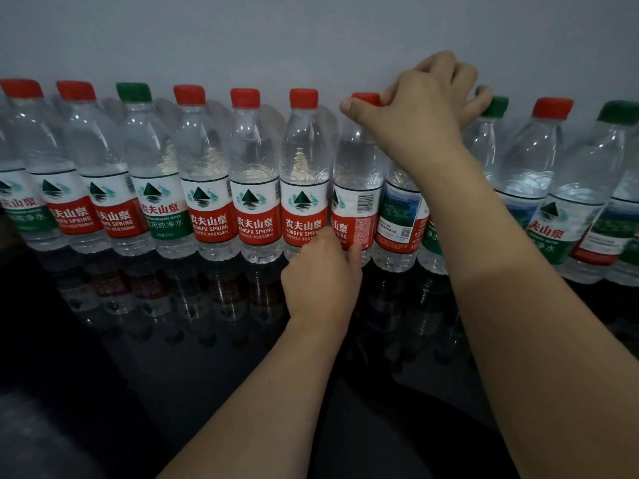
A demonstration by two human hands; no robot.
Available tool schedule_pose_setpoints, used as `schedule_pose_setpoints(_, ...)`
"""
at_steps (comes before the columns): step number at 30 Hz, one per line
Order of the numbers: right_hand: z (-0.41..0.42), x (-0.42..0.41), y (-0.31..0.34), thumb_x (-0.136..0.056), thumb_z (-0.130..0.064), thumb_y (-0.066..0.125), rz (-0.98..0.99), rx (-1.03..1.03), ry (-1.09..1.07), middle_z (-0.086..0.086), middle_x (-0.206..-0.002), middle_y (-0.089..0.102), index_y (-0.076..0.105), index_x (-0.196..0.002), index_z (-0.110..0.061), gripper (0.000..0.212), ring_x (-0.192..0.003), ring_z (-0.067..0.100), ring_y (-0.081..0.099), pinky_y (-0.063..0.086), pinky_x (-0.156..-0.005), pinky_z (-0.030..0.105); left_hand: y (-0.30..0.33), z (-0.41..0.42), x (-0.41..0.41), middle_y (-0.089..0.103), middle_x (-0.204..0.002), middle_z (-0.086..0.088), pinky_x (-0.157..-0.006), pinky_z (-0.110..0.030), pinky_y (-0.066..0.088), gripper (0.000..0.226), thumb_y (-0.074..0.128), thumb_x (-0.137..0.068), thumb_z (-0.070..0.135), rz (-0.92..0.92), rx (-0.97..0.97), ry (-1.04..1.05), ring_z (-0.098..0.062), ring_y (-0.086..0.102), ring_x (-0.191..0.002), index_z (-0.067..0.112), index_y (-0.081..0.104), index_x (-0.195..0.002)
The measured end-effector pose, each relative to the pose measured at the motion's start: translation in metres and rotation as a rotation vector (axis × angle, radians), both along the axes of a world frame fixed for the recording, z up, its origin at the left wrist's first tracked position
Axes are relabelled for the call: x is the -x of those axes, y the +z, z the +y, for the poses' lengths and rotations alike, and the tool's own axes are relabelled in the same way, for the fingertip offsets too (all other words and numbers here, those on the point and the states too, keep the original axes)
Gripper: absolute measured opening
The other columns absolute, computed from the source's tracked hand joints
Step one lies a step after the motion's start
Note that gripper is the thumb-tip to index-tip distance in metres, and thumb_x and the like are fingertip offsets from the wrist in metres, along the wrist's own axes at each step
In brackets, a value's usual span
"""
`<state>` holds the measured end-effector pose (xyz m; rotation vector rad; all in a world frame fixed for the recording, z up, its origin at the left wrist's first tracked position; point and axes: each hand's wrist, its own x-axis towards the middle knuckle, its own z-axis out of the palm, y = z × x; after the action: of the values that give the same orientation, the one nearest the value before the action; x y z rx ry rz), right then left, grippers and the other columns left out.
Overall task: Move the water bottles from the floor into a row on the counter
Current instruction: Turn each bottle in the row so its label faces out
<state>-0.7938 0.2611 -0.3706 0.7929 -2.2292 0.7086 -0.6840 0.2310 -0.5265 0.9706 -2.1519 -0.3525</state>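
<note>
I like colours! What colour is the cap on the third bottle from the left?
Green, seen in the head view: the third bottle's cap is green, between red caps.

Both hands on red-capped bottle [356, 188] in counter [207, 340] row: left hand [320, 271] low, right hand [415, 108] at cap.

Bottles [256, 174] side by side on counter [193, 340] (against the wall [276, 36])

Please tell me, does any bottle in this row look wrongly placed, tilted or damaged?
Nothing is spilled or damaged. One bottle, held by both the left hand and the right hand, is turned so its barcode faces out, and its right neighbour shows its back label, unlike the bottles further left.
</note>
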Motion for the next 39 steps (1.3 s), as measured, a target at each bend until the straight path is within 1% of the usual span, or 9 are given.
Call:
schedule_pose_setpoints(4, -0.0048, -0.001, -0.0002, -0.077, -0.072, 0.053, 0.053, 0.021, 0.009, 0.004, -0.132, 0.04, 0.069, -0.094, -0.018, 0.059, -0.129, 0.03, 0.028, 0.009, -0.11, 0.054, -0.0004, -0.0005, 0.0002, 0.067, -0.088, 0.004, -0.058, -0.029, 0.038, 0.031, 0.055, -0.091, 0.05, -0.003, 0.004, 0.004, -0.02, 0.066, -0.078, 0.02, 0.056, -0.098)
schedule_pose_setpoints(8, -0.0064, -0.0002, 0.0018, -0.08, -0.066, 0.054, 0.021, 0.027, 0.062, 0.002, -0.133, 0.039, 0.069, -0.101, -0.017, 0.055, -0.129, 0.027, 0.027, 0.01, -0.11, 0.05, -0.0014, -0.0004, 0.0009, 0.067, -0.088, 0.003, -0.059, -0.028, 0.039, 0.032, 0.056, -0.09, 0.051, 0.008, -0.004, 0.004, -0.02, 0.066, -0.08, 0.02, 0.056, -0.098)
schedule_pose_setpoints(13, -0.0004, 0.0013, 0.0047, -0.088, -0.058, 0.052, 0.015, -0.031, 0.161, 0.0, -0.134, 0.038, 0.067, -0.103, -0.02, 0.044, -0.131, 0.026, 0.024, 0.007, -0.112, 0.052, -0.0013, -0.0014, 0.0011, 0.065, -0.083, 0.006, -0.056, -0.027, 0.038, 0.031, 0.054, -0.092, 0.051, 0.003, -0.015, 0.011, -0.018, 0.065, -0.074, 0.02, 0.055, -0.096)
schedule_pose_setpoints(15, 0.0006, 0.0008, 0.0055, -0.086, -0.061, 0.051, 0.038, -0.043, 0.143, 0.001, -0.133, 0.038, 0.069, -0.102, -0.021, 0.047, -0.131, 0.027, 0.024, 0.004, -0.111, 0.054, -0.0012, -0.0014, 0.0013, 0.064, -0.082, 0.006, -0.056, -0.027, 0.038, 0.031, 0.054, -0.092, 0.051, 0.004, -0.018, 0.016, -0.018, 0.064, -0.073, 0.02, 0.055, -0.095)
schedule_pose_setpoints(17, -0.0001, -0.0013, 0.0052, -0.08, -0.07, 0.05, 0.051, -0.038, 0.1, 0.003, -0.132, 0.037, 0.069, -0.101, -0.02, 0.057, -0.13, 0.029, 0.024, 0.002, -0.11, 0.055, -0.0011, -0.0011, 0.0014, 0.064, -0.082, 0.006, -0.055, -0.027, 0.037, 0.031, 0.054, -0.091, 0.052, 0.005, -0.019, 0.018, -0.017, 0.064, -0.072, 0.021, 0.054, -0.095)
schedule_pose_setpoints(20, -0.0028, -0.0035, 0.0032, -0.075, -0.075, 0.052, 0.041, -0.023, 0.039, 0.006, -0.132, 0.038, 0.068, -0.099, -0.019, 0.063, -0.129, 0.031, 0.026, 0.005, -0.109, 0.055, -0.0011, -0.0011, 0.0011, 0.064, -0.081, 0.005, -0.055, -0.027, 0.037, 0.032, 0.054, -0.092, 0.052, 0.004, -0.018, 0.02, -0.018, 0.063, -0.072, 0.02, 0.054, -0.095)
schedule_pose_setpoints(27, -0.0064, -0.0007, 0.0005, -0.081, -0.065, 0.056, -0.012, 0.027, 0.108, 0.001, -0.134, 0.038, 0.066, -0.106, -0.017, 0.055, -0.129, 0.027, 0.026, 0.01, -0.108, 0.048, -0.0005, 0.0004, 0.0001, 0.066, -0.086, 0.004, -0.058, -0.029, 0.039, 0.034, 0.055, -0.091, 0.053, 0.01, -0.023, 0.026, -0.02, 0.065, -0.078, 0.02, 0.055, -0.099)
schedule_pose_setpoints(30, -0.0051, -0.0007, 0.0012, -0.083, -0.062, 0.056, -0.027, 0.016, 0.138, 0.0, -0.134, 0.038, 0.065, -0.11, -0.016, 0.054, -0.129, 0.026, 0.025, 0.01, -0.109, 0.047, 0.0001, 0.0005, -0.0005, 0.066, -0.088, 0.003, -0.06, -0.03, 0.039, 0.034, 0.055, -0.091, 0.053, -0.005, -0.015, 0.033, -0.022, 0.065, -0.08, 0.02, 0.055, -0.099)
schedule_pose_setpoints(39, -0.0024, -0.0013, 0.0022, -0.088, -0.057, 0.052, -0.038, -0.022, 0.187, 0.002, -0.134, 0.037, 0.065, -0.109, -0.017, 0.047, -0.129, 0.026, 0.024, 0.012, -0.109, 0.048, 0.0021, 0.0013, -0.0014, 0.066, -0.088, 0.002, -0.058, -0.03, 0.04, 0.034, 0.054, -0.091, 0.052, -0.025, -0.006, 0.032, -0.021, 0.065, -0.078, 0.019, 0.054, -0.097)
